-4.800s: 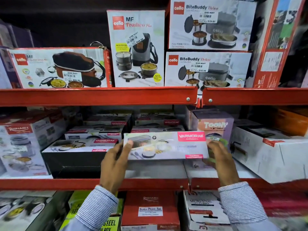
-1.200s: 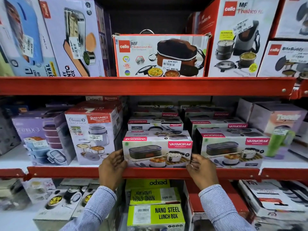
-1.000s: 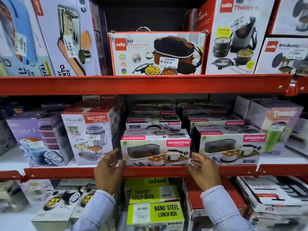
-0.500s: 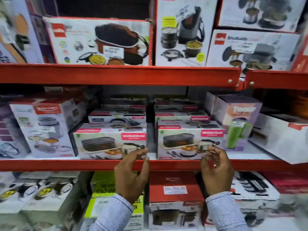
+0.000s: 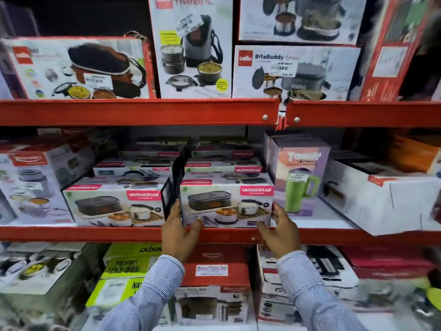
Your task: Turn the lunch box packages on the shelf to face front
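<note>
Two white Varmora lunch box packages stand side by side at the front of the middle red shelf, printed fronts facing me. My left hand presses the lower left edge of the right package, fingers reaching up its left side. At that package's lower right corner is my right hand, fingers spread against it. Nothing touches the left package. More Varmora boxes are stacked in rows behind both.
A purple Toony mug box stands just right of the held package, a white box beyond it. A Rishabh box sits at left. Cello boxes fill the upper shelf. Further boxes crowd the shelf below.
My hands have left the left Varmora package and moved right to the neighbouring one, now pressing on both its sides. The view shifted right with them.
</note>
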Tool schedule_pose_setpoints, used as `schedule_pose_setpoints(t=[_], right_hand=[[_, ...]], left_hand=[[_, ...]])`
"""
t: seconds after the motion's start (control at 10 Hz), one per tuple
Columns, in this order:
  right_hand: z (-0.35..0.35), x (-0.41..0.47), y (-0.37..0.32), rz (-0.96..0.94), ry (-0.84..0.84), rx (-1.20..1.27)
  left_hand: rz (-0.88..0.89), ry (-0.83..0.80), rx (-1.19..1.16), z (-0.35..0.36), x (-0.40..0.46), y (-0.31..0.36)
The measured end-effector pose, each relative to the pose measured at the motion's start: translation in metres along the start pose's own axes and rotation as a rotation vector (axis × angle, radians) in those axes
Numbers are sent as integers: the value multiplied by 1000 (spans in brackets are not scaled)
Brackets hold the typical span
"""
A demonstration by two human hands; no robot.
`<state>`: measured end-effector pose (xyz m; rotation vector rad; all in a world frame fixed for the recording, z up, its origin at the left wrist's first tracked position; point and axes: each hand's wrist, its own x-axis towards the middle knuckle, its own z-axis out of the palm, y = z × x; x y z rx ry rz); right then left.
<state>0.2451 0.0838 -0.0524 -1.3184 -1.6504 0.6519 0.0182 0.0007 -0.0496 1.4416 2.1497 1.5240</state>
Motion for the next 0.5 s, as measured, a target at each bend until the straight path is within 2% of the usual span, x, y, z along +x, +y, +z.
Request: schedule_pose_setpoints(t=[0.2,0.5], right_hand=[[-6,1,1,-22,-49,10],[-12,-12,-5,-14,-6,62]], left_hand=[[34,19,24,-4,-4,-3],[26,18,45,-19,-9,-7]])
